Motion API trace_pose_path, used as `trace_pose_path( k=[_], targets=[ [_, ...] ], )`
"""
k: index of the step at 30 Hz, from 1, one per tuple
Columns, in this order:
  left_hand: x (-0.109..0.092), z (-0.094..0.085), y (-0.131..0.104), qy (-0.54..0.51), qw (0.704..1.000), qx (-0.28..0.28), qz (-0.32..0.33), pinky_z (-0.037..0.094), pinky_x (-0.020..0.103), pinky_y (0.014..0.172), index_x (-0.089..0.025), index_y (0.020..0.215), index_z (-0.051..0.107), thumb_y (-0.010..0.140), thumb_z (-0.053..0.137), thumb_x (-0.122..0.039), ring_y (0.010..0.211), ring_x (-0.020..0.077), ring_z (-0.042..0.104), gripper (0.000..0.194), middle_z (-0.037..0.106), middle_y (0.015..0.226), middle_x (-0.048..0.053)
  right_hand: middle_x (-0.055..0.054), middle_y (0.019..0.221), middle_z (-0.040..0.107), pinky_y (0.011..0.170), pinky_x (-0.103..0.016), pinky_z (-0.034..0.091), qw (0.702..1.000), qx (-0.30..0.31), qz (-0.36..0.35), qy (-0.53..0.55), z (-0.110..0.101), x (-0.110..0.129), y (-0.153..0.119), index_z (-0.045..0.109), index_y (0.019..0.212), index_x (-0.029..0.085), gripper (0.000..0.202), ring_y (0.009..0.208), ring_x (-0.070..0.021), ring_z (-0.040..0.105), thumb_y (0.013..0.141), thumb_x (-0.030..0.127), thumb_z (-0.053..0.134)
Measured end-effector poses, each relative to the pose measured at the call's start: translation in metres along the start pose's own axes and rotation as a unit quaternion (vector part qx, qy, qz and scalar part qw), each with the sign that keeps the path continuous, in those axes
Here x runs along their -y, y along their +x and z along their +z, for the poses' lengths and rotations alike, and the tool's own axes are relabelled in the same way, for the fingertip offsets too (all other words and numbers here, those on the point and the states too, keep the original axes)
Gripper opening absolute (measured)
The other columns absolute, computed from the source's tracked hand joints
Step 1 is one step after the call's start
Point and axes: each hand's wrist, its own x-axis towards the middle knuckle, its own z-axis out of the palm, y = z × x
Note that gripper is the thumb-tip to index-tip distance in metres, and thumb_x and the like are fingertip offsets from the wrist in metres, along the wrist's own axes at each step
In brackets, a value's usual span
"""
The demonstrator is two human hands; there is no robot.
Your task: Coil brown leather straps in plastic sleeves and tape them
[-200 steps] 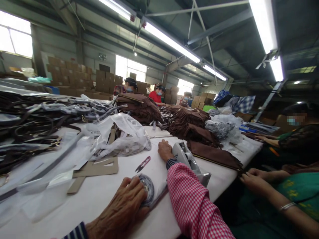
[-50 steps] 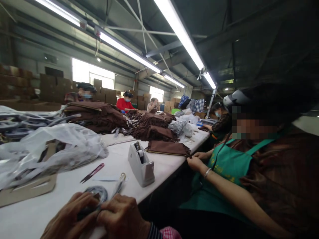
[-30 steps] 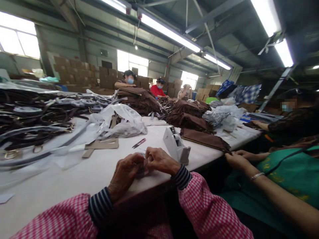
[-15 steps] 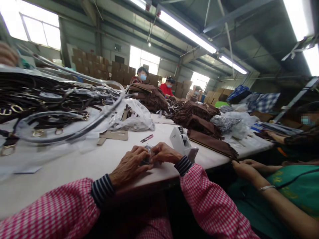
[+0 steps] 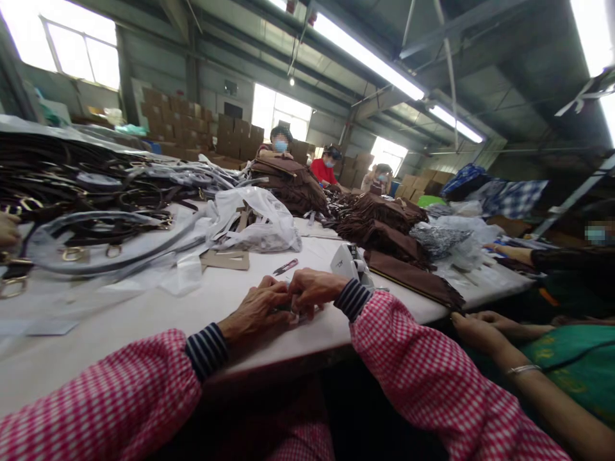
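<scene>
Both my hands meet low over the white table (image 5: 168,317) near its front edge. My left hand (image 5: 262,307) lies with curled fingers around a small item. My right hand (image 5: 314,289) pinches at the same spot, knuckles up, its fingertips touching the left ones. A pale, shiny edge shows between them; the fingers hide the rest, so its kind cannot be told. Just beyond my hands lie thread snips (image 5: 286,267) with a reddish handle. Close to my right wrist stands a white device (image 5: 346,261) that looks like a tape dispenser.
Dark straps with gold buckles (image 5: 96,186) are heaped at left, a plastic-wrapped strap (image 5: 120,269) before them. A white plastic bag (image 5: 262,221) and beige pieces (image 5: 225,259) lie ahead. Brown zippered pieces (image 5: 413,278) reach a co-worker's hands (image 5: 480,326) at right.
My right hand has turned further over, closer against my left fingers. At left, the raised plastic-wrapped strap has come down onto the table, and another person's hand has dropped lower at the edge.
</scene>
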Motion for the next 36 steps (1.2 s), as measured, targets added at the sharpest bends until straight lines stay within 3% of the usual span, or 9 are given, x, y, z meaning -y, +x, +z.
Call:
trace_pose_path(
  k=[4, 10, 16, 20, 26, 32, 36],
  targets=[
    [0.000, 0.003, -0.003, 0.025, 1.000, 0.004, -0.007, 0.042, 0.045, 0.094, -0.037, 0.125, 0.073, 0.099, 0.059, -0.056, 0.114, 0.0315, 0.047, 0.035, 0.065, 0.123, 0.005, -0.003, 0.064, 0.072, 0.054, -0.019, 0.046, 0.992, -0.035, -0.015, -0.120, 0.002, 0.012, -0.006, 0.073, 0.077, 0.012, 0.009, 0.062, -0.0167, 0.071, 0.080, 0.011, 0.064],
    [0.001, 0.008, -0.005, 0.063, 0.998, -0.002, 0.013, 0.041, 0.046, 0.089, -0.028, 0.120, 0.069, 0.099, 0.062, -0.050, 0.113, 0.0320, 0.048, 0.032, 0.063, 0.118, 0.007, -0.017, 0.096, 0.078, 0.071, -0.030, 0.046, 0.949, -0.120, -0.044, -0.288, 0.023, 0.023, -0.024, 0.075, 0.093, 0.012, 0.015, 0.091, -0.0280, 0.073, 0.089, 0.010, 0.061],
    [0.000, 0.010, -0.003, 0.066, 0.997, -0.009, 0.045, 0.039, 0.041, 0.085, -0.022, 0.096, 0.067, 0.097, 0.066, -0.041, 0.106, 0.0286, 0.049, 0.019, 0.063, 0.106, 0.005, -0.013, 0.091, 0.077, 0.058, -0.030, 0.041, 0.869, -0.201, -0.112, -0.439, 0.052, 0.007, -0.029, 0.068, 0.099, 0.011, 0.017, 0.076, -0.0247, 0.073, 0.093, 0.005, 0.054],
    [-0.001, 0.010, -0.003, 0.074, 0.996, -0.013, 0.057, 0.040, 0.040, 0.084, -0.020, 0.094, 0.064, 0.097, 0.064, -0.040, 0.105, 0.0284, 0.049, 0.020, 0.062, 0.106, 0.007, -0.009, 0.090, 0.074, 0.056, -0.031, 0.041, 0.849, -0.239, -0.129, -0.452, 0.067, -0.005, -0.030, 0.065, 0.099, 0.013, 0.014, 0.073, -0.0222, 0.070, 0.095, 0.006, 0.053],
    [-0.001, 0.011, -0.004, 0.023, 0.996, -0.043, 0.069, 0.040, 0.039, 0.083, -0.021, 0.085, 0.062, 0.091, 0.064, -0.039, 0.096, 0.0267, 0.049, 0.020, 0.062, 0.097, 0.006, -0.010, 0.100, 0.070, 0.069, -0.033, 0.050, 0.841, -0.326, -0.114, -0.416, 0.092, -0.016, -0.035, 0.065, 0.107, 0.013, 0.014, 0.086, -0.0233, 0.066, 0.097, 0.011, 0.056],
    [-0.008, 0.006, -0.003, -0.037, 0.992, -0.118, -0.004, 0.043, 0.037, 0.082, -0.018, 0.083, 0.064, 0.088, 0.058, -0.032, 0.091, 0.0250, 0.055, 0.016, 0.063, 0.093, 0.007, -0.012, 0.116, 0.064, 0.089, -0.040, 0.054, 0.827, -0.432, -0.128, -0.335, 0.103, -0.015, -0.038, 0.057, 0.135, 0.013, 0.043, 0.107, -0.0285, 0.058, 0.092, 0.013, 0.063],
    [-0.024, -0.010, -0.003, -0.096, 0.987, -0.124, -0.040, 0.046, 0.033, 0.076, -0.016, 0.086, 0.068, 0.092, 0.055, -0.035, 0.086, 0.0231, 0.063, 0.024, 0.070, 0.091, 0.007, -0.011, 0.112, 0.064, 0.088, -0.039, 0.054, 0.786, -0.536, -0.139, -0.277, 0.101, -0.012, -0.030, 0.062, 0.132, 0.018, 0.031, 0.105, -0.0271, 0.056, 0.102, 0.021, 0.058]
  ],
)
